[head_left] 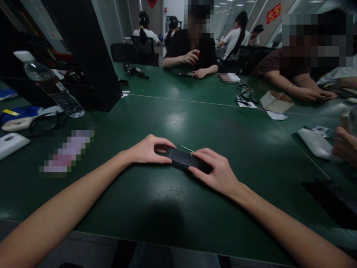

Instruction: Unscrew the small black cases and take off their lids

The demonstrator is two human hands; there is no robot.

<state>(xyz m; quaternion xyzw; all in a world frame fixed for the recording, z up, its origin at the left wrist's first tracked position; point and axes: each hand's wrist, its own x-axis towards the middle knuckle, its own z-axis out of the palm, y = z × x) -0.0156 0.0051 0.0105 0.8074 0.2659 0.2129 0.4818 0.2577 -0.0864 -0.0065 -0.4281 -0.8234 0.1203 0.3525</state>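
At the far left edge of the dark green table [173, 208] we see a white rounded plastic casing [11, 143] lying flat. Behind it a clear plastic water bottle [52, 85] leans on its side against a tall black upright panel [83, 56].

Near the middle of the table, close to the front edge, we find the left hand [149, 150]. It is curled, with the thumb below and the fingers above, pinching the left end of a flat black rectangular device [185, 159]. The device lies low over the table, slightly slanted, between both hands. Just behind it a thin metal pin [185, 148] rests on the table; we cannot tell whether it touches the device. The right hand [216, 173] covers the device's right end, fingers closed over the top edge and thumb along the near side, gripping it.

Across the table a person in a black top holds a red-handled tool [196, 56] in one hand, with forearms resting on the surface. Further right we see a coiled black cable [244, 93] and, just beside it, a small open cardboard box [276, 101]. A white soft pouch [316, 143] lies near the right edge, and a co-worker's hand [346, 145] is next to it.
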